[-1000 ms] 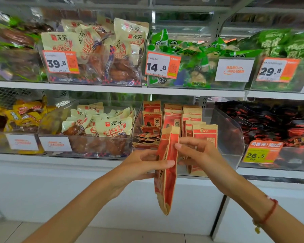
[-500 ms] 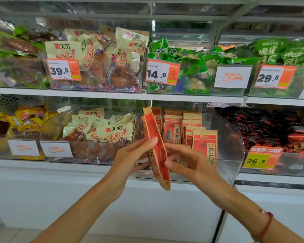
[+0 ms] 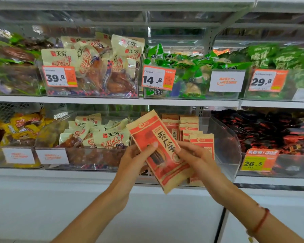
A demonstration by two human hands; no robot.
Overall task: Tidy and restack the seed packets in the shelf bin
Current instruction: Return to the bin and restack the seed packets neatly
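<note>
Red-and-tan paper seed packet (image 3: 161, 151) sits tilted between my hands, in front of the clear plastic shelf bin (image 3: 225, 142). Left hand (image 3: 132, 160) and right hand (image 3: 197, 158) pinch its sides. I'd square it upright, then slot it before the standing packets (image 3: 188, 130).
</note>
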